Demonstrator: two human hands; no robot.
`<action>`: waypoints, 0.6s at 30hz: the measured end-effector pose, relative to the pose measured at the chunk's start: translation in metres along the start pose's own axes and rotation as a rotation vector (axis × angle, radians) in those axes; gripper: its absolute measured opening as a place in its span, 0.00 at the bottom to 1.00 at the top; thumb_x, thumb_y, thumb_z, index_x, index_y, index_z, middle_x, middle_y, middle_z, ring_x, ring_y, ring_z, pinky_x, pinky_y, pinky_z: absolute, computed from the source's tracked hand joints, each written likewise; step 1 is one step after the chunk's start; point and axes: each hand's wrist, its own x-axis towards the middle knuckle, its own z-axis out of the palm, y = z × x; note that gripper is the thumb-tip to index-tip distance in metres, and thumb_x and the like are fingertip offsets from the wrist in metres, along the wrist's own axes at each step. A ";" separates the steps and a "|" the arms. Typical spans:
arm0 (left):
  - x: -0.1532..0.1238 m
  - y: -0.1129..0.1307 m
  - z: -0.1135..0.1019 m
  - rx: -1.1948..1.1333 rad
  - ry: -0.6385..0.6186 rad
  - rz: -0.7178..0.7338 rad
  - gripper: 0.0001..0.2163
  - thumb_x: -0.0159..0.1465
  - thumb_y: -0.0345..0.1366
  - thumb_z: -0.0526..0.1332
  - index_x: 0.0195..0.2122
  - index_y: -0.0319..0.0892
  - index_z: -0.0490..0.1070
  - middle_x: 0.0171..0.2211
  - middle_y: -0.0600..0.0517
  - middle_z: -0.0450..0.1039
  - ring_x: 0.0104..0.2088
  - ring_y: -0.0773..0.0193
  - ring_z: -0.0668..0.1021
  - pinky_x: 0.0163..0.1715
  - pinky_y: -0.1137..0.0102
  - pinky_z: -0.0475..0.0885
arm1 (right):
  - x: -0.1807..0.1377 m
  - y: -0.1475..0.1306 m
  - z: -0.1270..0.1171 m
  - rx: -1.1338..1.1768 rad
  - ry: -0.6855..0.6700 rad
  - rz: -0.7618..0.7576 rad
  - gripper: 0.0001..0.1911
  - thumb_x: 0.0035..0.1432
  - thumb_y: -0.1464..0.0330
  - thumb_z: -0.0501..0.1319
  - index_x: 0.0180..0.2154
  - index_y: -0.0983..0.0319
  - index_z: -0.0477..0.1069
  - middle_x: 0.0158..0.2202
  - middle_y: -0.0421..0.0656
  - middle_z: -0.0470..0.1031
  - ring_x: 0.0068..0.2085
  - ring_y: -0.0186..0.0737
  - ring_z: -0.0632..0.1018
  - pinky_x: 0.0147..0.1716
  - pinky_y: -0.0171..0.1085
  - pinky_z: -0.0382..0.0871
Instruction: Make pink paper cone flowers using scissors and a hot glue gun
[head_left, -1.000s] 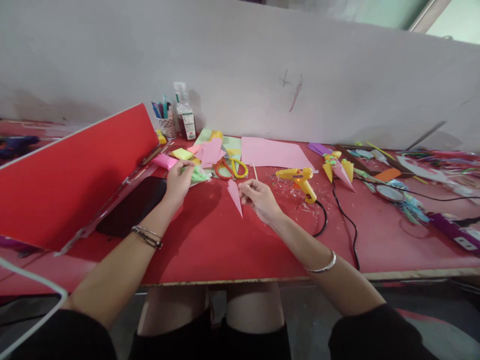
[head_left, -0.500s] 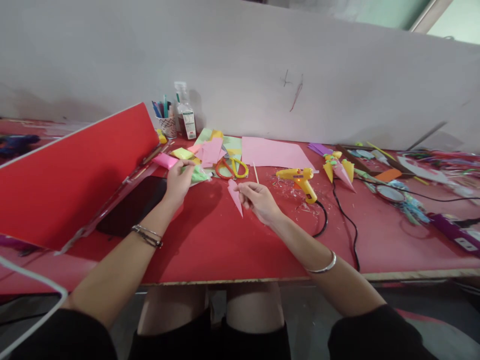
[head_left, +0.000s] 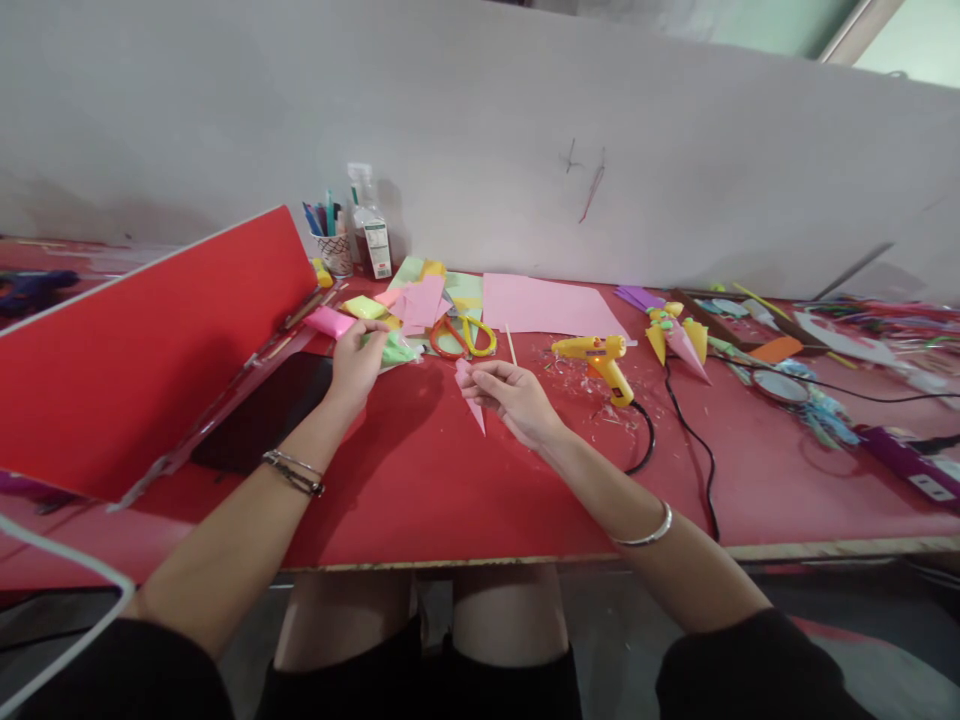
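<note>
My left hand is closed in a pinch at the near end of a clear packet of light green, clay-like material. Just right of it, a small pink paper cone points its narrow tip toward me. My right hand has its thumb and fingers closed on the cone's upper part and partly covers it. Beyond the cone lie scissors with red and yellow handles. A thin pale stick rests behind my right hand.
A yellow glue gun with a black cord lies at right among glue scraps. Past it are finished yellow and pink cones. A large red board leans at left over a dark flat object. A bottle and pen cup stand behind.
My right hand's fingers have shifted slightly left and over the cone, covering more of it. The left hand and the packet stay about where they were.
</note>
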 end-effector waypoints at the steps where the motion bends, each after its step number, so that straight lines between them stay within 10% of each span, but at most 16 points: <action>1: 0.000 0.000 0.000 -0.001 -0.001 -0.001 0.02 0.46 0.29 0.53 0.21 0.41 0.63 0.19 0.59 0.60 0.21 0.70 0.63 0.24 0.75 0.58 | 0.000 0.000 0.000 -0.036 0.015 -0.007 0.07 0.40 0.67 0.65 0.21 0.62 0.68 0.20 0.36 0.72 0.22 0.26 0.72 0.25 0.30 0.68; 12: 0.000 0.000 0.000 0.010 0.007 0.007 0.03 0.46 0.28 0.53 0.21 0.41 0.64 0.18 0.58 0.61 0.20 0.71 0.63 0.23 0.76 0.58 | -0.003 -0.001 0.003 0.064 -0.059 0.035 0.05 0.44 0.71 0.63 0.28 0.61 0.72 0.29 0.38 0.76 0.35 0.29 0.76 0.40 0.32 0.67; 18: 0.000 0.001 0.001 -0.026 0.006 -0.028 0.03 0.46 0.28 0.52 0.21 0.41 0.63 0.18 0.59 0.61 0.20 0.70 0.64 0.22 0.76 0.58 | -0.002 -0.001 0.000 -0.132 -0.017 0.020 0.17 0.47 0.56 0.58 0.20 0.63 0.68 0.11 0.32 0.63 0.11 0.22 0.59 0.11 0.27 0.51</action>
